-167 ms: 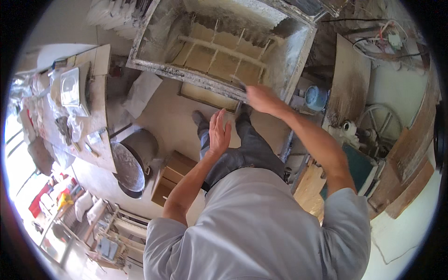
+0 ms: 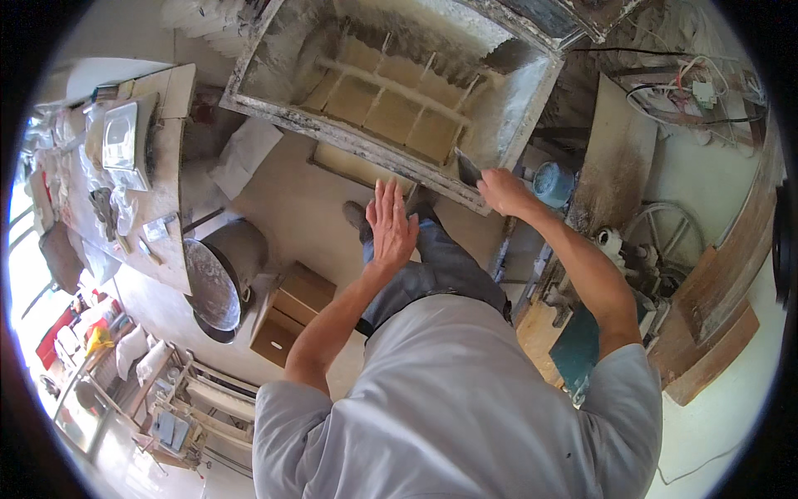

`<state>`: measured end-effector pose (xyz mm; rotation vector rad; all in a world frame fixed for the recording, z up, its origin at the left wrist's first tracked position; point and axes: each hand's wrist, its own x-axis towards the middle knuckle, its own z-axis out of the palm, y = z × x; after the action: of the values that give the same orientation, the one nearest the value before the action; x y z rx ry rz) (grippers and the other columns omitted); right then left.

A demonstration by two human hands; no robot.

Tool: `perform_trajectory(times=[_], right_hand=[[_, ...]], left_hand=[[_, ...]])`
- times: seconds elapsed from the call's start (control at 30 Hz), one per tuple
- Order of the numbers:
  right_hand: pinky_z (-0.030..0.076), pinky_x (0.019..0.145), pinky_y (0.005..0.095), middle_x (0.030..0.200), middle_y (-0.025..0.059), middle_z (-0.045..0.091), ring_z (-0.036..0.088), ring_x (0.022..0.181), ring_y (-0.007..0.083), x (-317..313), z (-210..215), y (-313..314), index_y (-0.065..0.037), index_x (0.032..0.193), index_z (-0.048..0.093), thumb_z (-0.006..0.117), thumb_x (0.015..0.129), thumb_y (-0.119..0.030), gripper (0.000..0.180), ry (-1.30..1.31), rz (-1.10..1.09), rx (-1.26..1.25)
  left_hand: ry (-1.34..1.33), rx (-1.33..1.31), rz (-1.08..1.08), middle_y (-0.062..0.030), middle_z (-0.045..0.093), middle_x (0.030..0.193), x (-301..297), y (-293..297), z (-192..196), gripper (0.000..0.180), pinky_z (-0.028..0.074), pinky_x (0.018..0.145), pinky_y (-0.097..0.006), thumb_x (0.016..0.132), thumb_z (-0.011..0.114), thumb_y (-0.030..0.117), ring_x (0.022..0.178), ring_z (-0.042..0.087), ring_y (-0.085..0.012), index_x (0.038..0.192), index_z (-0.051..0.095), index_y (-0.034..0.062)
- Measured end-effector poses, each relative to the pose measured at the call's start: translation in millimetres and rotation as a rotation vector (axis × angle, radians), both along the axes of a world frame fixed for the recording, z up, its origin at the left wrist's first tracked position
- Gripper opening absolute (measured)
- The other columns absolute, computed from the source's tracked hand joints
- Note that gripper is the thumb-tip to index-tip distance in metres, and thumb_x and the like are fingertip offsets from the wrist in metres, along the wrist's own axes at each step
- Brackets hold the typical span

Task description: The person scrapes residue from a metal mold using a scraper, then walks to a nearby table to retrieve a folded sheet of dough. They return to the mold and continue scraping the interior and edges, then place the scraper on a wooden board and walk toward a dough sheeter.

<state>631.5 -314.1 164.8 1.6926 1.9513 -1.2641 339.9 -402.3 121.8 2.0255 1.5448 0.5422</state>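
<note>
My right hand (image 2: 504,193) is closed on a flat, dark scraper (image 2: 468,169) at the near right corner of a large box-shaped tank (image 2: 349,135). The scraper's blade points up over the rim; its handle is hidden in my fist. Pale, crusted walls surround the tank's inside, where a frame of thin bars (image 2: 399,90) lies over a yellowish bottom. My left hand (image 2: 391,229) hovers in front of my thighs, fingers stretched out, holding nothing.
On the left stand a worktable (image 2: 170,200) with a clear-lidded tray (image 2: 123,141), a large dark pot (image 2: 241,254) and a cardboard box (image 2: 303,295). To the right are a blue container (image 2: 553,185), a leaning board (image 2: 619,150) and a machine with a wheel (image 2: 665,229).
My right hand has moved right and a little nearer with the scraper, from the front rim to the corner. My left hand stays nearly in place, fingers a little more spread.
</note>
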Motion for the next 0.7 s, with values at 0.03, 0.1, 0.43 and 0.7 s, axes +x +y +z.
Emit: perform_trajectory(times=[0.03,0.1,0.43,0.7], right_hand=[[0.049,0.071,0.0570,0.086,0.0338,0.065,0.066,0.087,0.0512,4.8,-1.0,-2.1,0.009,0.114,0.062,0.055,0.105,-0.021,0.033,0.072,-0.044,0.145],[0.049,0.074,0.0571,0.086,0.0339,0.065,0.066,0.088,0.0509,0.5,-1.5,-5.3,0.009,0.124,0.060,0.055,0.105,-0.023,0.036,0.110,-0.268,0.305],[0.051,0.062,0.0487,0.079,0.0233,0.069,0.071,0.076,0.0376,49.1,51.7,19.3,-0.002,0.136,0.066,0.060,0.099,-0.013,0.039,-0.183,0.102,0.374],[0.059,0.069,0.0486,0.080,0.0184,0.072,0.073,0.077,0.0364,71.3,37.9,97.2,-0.006,0.091,0.073,0.062,0.089,-0.014,0.014,-0.272,0.733,0.266]], left_hand=[[0.016,-0.013,-0.035,-0.0212,0.022,0.171,10.1,4.8,-0.1,0.076,0.019,0.121,-0.065,0.095,0.067,0.024,0.160,0.014,-0.0411,0.158,0.034,-0.0035],[0.143,-0.065,-0.138,-0.0207,0.020,0.172,34.0,19.0,-2.1,0.080,0.018,0.122,-0.064,0.096,0.067,0.032,0.161,0.014,-0.0396,0.159,0.032,-0.0036],[-0.216,0.192,-0.180,-0.0193,0.057,0.141,42.6,74.9,13.3,0.049,0.042,0.111,-0.054,0.093,0.070,0.012,0.136,0.052,-0.0378,0.140,0.057,0.0030],[-0.455,0.066,0.427,-0.0117,0.063,0.081,-30.4,54.0,21.2,0.014,0.049,0.067,-0.041,0.101,0.059,0.009,0.076,0.062,-0.0313,0.090,0.065,0.0009]])
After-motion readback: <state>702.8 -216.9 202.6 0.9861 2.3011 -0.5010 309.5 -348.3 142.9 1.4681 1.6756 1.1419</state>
